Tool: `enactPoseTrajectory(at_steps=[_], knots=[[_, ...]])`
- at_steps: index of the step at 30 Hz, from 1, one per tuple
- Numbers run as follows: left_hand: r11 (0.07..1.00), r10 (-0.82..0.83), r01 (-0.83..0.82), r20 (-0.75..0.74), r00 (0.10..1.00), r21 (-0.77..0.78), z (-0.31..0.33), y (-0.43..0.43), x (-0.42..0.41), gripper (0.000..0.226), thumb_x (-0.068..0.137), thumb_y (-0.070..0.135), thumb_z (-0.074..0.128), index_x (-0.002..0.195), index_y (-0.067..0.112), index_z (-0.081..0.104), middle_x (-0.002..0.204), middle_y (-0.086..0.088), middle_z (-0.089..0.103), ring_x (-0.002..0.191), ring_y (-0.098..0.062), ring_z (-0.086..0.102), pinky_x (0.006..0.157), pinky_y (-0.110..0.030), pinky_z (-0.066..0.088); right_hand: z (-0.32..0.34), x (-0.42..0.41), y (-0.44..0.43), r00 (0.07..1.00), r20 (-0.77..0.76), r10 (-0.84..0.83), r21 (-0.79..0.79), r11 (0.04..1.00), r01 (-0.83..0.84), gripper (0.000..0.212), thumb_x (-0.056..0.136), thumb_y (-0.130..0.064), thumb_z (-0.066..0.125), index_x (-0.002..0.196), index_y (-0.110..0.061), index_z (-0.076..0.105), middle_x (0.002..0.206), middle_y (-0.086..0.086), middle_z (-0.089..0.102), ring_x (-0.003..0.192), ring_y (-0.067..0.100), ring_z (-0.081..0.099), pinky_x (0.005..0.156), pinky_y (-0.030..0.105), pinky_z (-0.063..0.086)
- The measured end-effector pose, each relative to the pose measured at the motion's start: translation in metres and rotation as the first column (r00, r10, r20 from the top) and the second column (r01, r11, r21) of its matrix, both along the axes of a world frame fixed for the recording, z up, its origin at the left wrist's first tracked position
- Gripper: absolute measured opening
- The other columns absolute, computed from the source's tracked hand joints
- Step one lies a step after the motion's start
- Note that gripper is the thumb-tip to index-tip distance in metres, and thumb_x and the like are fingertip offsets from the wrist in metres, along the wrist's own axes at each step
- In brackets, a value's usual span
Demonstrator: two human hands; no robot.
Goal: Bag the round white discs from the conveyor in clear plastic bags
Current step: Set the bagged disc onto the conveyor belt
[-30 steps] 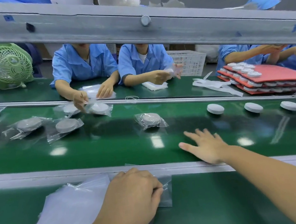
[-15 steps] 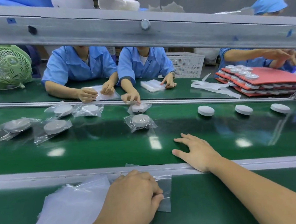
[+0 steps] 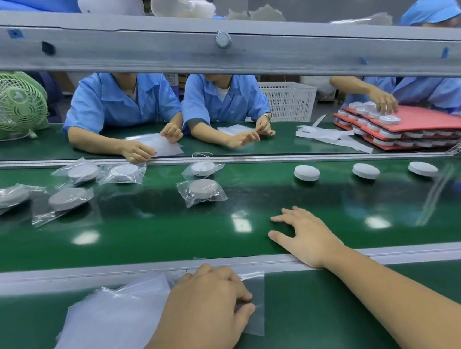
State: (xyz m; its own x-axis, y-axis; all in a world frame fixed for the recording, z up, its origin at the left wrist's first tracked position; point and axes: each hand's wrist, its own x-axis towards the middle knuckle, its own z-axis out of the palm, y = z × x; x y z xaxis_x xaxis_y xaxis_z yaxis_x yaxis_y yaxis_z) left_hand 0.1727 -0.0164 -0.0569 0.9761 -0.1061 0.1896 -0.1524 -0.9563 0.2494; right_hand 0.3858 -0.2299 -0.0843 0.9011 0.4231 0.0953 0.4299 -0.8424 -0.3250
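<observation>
On the green conveyor (image 3: 144,234), the right grip (image 3: 306,234) lies flat with fingers spread, wrist on the rail (image 3: 120,274). Three white discs (image 3: 306,172) sit well beyond it. The left grip (image 3: 204,310) pinches a clear bag (image 3: 256,285) on the counter (image 3: 310,322).

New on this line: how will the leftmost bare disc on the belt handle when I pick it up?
The disc looks rigid: flat top, crisp rim. Lying flat, it should slide rather than roll. Its smooth white surface and the glossy belt suggest it may slip.
</observation>
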Motion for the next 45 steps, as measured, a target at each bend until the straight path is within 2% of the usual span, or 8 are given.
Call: enactPoseTrajectory(at_steps=[5,13,22,27,34,45], knots=[[1.000,0.001,-0.001,0.007,1.000,-0.010,-0.0006,0.0001,0.0002,0.043,0.092,0.068,0.039,0.124,0.049,0.060,0.119,0.030,0.053,0.102,0.001,0.038,0.093,-0.027,0.037,0.0038,-0.0036,0.0013,0.999,0.023,-0.046,-0.009,0.999,0.047,0.081,0.079,-0.085,0.026,0.145,-0.046,0.049,0.165,-0.009,0.031,0.157,0.015,0.011,0.127,0.041,0.013],[1.000,-0.003,0.004,0.012,1.000,-0.017,-0.0002,-0.0002,-0.0004,0.043,0.092,0.067,0.039,0.123,0.047,0.061,0.119,0.030,0.053,0.104,0.001,0.038,0.096,-0.028,0.037,0.0058,-0.0064,0.0015,0.992,0.070,-0.105,-0.025,0.994,0.107,0.072,0.089,-0.077,0.033,0.153,-0.044,0.038,0.170,-0.002,0.020,0.158,0.019,0.004,0.128,0.045,0.008],[1.000,-0.020,0.019,-0.005,1.000,-0.014,0.0002,0.0004,-0.0010,0.047,0.090,0.069,0.039,0.126,0.047,0.059,0.123,0.030,0.051,0.112,0.001,0.039,0.098,-0.029,0.036,0.0069,-0.0076,0.0021,0.989,0.077,-0.124,-0.059,0.990,0.128,0.082,0.082,-0.082,0.022,0.154,-0.046,0.033,0.170,-0.002,0.019,0.158,0.020,0.001,0.128,0.047,0.005],[1.000,-0.021,0.021,-0.006,1.000,-0.019,-0.0005,-0.0002,-0.0004,0.046,0.090,0.070,0.040,0.122,0.047,0.062,0.120,0.030,0.052,0.111,0.002,0.040,0.096,-0.028,0.035,0.0063,-0.0069,0.0025,0.989,0.081,-0.124,-0.071,0.989,0.130,0.082,0.081,-0.082,0.022,0.154,-0.046,0.036,0.170,-0.002,0.019,0.158,0.020,0.000,0.128,0.047,0.004],[0.997,-0.006,0.005,-0.013,1.000,-0.073,-0.0002,0.0026,0.0011,0.038,0.089,0.069,0.042,0.107,0.048,0.069,0.111,0.033,0.052,0.104,0.005,0.040,0.092,-0.024,0.034,0.0044,-0.0045,0.0028,0.989,0.081,-0.126,-0.078,0.988,0.132,0.083,0.080,-0.083,0.021,0.152,-0.046,0.039,0.170,-0.002,0.020,0.158,0.020,-0.001,0.128,0.048,0.003],[0.998,-0.004,0.003,-0.021,1.000,-0.063,0.0025,0.0010,-0.0004,0.038,0.091,0.066,0.041,0.109,0.047,0.068,0.113,0.032,0.052,0.104,0.003,0.039,0.094,-0.025,0.034,0.0041,-0.0037,0.0026,0.988,0.066,-0.138,-0.078,0.987,0.143,0.085,0.078,-0.084,0.021,0.152,-0.045,0.039,0.170,-0.002,0.021,0.158,0.021,0.000,0.128,0.048,0.004]])
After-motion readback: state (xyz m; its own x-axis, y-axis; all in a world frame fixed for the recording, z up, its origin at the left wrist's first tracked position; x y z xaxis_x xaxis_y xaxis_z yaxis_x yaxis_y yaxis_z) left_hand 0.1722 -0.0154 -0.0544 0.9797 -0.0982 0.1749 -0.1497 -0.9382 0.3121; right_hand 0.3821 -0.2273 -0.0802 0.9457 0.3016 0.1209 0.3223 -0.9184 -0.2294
